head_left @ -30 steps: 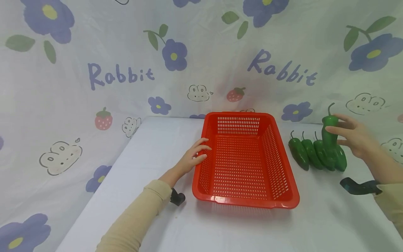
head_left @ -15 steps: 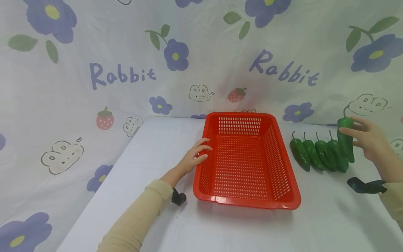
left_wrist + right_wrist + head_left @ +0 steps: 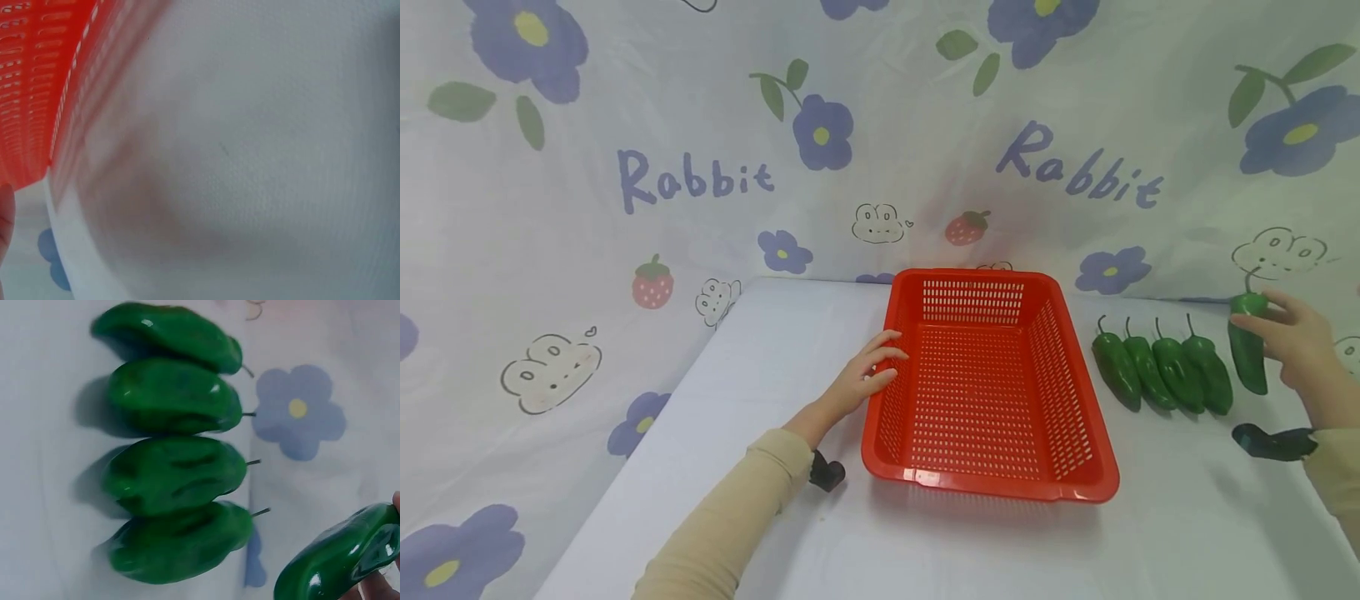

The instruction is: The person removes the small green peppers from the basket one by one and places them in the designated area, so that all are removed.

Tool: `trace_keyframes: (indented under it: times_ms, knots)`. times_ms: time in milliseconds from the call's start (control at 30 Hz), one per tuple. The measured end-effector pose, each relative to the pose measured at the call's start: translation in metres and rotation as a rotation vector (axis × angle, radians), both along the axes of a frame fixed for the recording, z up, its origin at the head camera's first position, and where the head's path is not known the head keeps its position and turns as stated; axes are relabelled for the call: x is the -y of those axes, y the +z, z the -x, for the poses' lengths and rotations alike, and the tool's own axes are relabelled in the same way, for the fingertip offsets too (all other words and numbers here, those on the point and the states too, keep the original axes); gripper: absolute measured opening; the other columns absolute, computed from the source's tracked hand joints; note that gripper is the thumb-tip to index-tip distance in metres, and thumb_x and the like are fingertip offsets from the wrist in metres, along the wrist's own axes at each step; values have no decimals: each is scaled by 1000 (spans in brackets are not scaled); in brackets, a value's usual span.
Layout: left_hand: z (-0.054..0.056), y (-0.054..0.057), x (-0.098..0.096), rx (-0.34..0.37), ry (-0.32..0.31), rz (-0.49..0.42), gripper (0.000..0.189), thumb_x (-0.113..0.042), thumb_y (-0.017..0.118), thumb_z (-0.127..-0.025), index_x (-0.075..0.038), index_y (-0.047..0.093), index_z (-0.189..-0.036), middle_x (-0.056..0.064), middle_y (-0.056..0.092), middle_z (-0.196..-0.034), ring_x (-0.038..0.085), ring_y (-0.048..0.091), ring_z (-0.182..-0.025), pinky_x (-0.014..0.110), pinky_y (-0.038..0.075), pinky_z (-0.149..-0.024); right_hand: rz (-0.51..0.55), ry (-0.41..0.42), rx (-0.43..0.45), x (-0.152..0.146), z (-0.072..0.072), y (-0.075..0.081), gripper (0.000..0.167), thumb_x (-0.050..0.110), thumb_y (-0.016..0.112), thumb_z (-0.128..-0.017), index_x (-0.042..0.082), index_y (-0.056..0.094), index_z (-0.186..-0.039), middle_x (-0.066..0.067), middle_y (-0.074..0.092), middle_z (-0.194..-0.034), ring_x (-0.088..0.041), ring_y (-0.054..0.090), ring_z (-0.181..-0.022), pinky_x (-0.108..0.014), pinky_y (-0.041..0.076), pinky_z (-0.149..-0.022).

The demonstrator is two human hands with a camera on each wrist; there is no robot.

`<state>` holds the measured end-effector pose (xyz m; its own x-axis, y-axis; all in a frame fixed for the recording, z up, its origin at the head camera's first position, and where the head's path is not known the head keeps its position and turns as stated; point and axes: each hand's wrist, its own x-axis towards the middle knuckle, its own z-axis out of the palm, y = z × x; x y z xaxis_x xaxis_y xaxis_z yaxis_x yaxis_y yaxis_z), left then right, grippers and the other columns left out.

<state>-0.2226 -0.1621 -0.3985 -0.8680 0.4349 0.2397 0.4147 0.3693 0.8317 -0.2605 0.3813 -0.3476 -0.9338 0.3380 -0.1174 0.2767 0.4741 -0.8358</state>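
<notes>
My left hand (image 3: 863,373) rests on the left rim of a red plastic basket (image 3: 981,483), its fingers reaching over the edge. In the left wrist view only a fingertip (image 3: 5,215) shows beside the basket wall (image 3: 34,94). At the far right, my right hand (image 3: 1300,337) holds a green pepper (image 3: 1249,354) near its stem end, stem up and tip hanging down. That same held pepper (image 3: 340,556) appears at the lower right of the right wrist view. Left of it, several green peppers (image 3: 1176,372) lie side by side in a row, stems pointing away.
White cloth covers the table (image 3: 760,517), and a flower-patterned curtain (image 3: 700,108) hangs behind it. The pepper row lies just right of the basket. Dark straps (image 3: 1273,442) sit at both wrists.
My right hand has carried its pepper to the right and somewhat lower, from over the row to beside its right end. The left hand stays on the basket rim.
</notes>
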Motion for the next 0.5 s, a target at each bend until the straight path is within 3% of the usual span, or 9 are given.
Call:
trace_keyframes:
  times_ms: [133, 233, 367, 433, 500]
  knots:
    - [0, 0, 0, -2, -5, -5, 35, -19, 48, -88, 1, 54, -116, 8, 29, -145, 28, 24, -133, 51, 40, -95, -26, -24, 7, -6, 1, -10, 82, 48, 50, -87, 18, 2, -147, -22, -1, -150, -55, 11, -130, -73, 19, -91]
    - [7, -11, 3, -11, -6, -7, 38, -23, 48, -88, 0, 54, -117, 4, 30, -144, 26, 24, -133, 51, 42, -94, -71, -36, 14, -32, 18, -40, 86, 54, 52, -84, 21, 3, -147, -19, 0, -151, -53, 10, -131, -74, 23, -86]
    - [7, -11, 2, -12, -5, -10, 37, -22, 48, -88, -1, 54, -117, 5, 30, -144, 27, 25, -133, 50, 42, -94, -153, -29, -3, -85, 55, -100, 90, 67, 52, -75, 36, 3, -145, -15, 1, -153, -53, 13, -130, -73, 26, -85]
    - [6, -10, 2, -8, -1, -8, 36, -21, 48, -88, -2, 54, -117, 5, 30, -144, 26, 25, -133, 50, 42, -94, -160, -20, -11, -98, 62, -115, 90, 68, 53, -73, 41, 3, -143, -14, 1, -153, -52, 14, -131, -74, 23, -86]
    - [5, -8, 1, -5, 4, -6, 34, -18, 48, -88, -1, 54, -117, 7, 30, -144, 27, 25, -133, 50, 42, -95, -141, -29, -10, -94, 59, -113, 91, 68, 53, -73, 41, 2, -143, -14, 1, -153, -52, 14, -131, -74, 21, -88]
